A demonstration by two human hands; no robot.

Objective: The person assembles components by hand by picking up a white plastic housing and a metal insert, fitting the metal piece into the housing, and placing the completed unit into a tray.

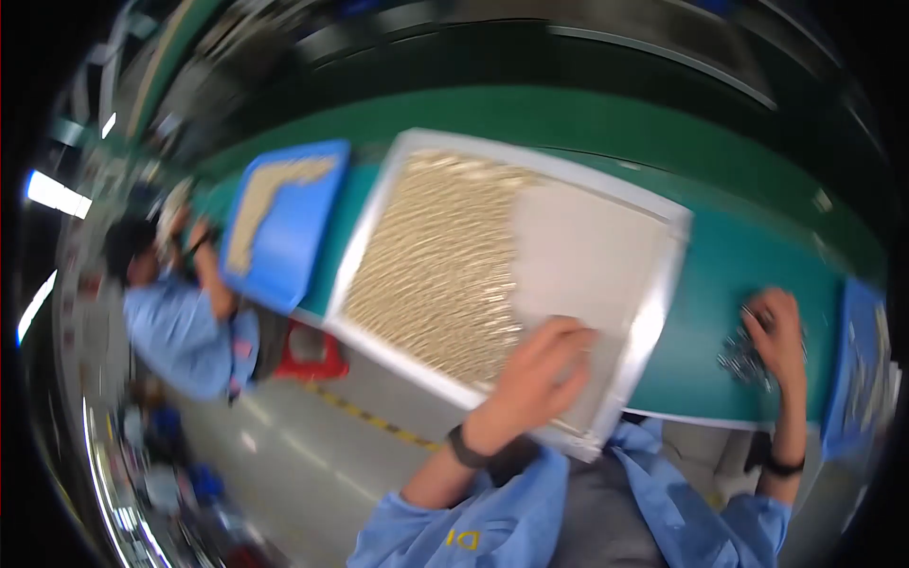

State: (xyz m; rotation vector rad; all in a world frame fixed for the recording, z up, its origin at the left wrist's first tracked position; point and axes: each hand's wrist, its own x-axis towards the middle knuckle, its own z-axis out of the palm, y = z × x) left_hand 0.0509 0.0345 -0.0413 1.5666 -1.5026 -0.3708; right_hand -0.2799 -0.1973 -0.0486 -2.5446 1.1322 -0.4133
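Note:
A square, pale-rimmed tray (374,222) lies at an angle on the green table. Rows of small gold-coloured pieces (436,265) cover its left and middle part; the right part shows a bare pale surface. Over that bare part, by the near edge, is my left hand (535,383). Its fingers are bent and apart, smeared by motion, and I make out nothing in them. To the right of the tray, my right hand (778,341) reaches down to a loose heap of small dark metal parts (741,360), its fingers closed at the heap's edge. What they grip is hidden.
A blue tray (294,222) partly filled with similar pale pieces stands left of the large one. At the far right is another blue tray (838,369) holding parts. A co-worker in a blue shirt (185,336) works at the left. A red stool (312,355) stands below the table.

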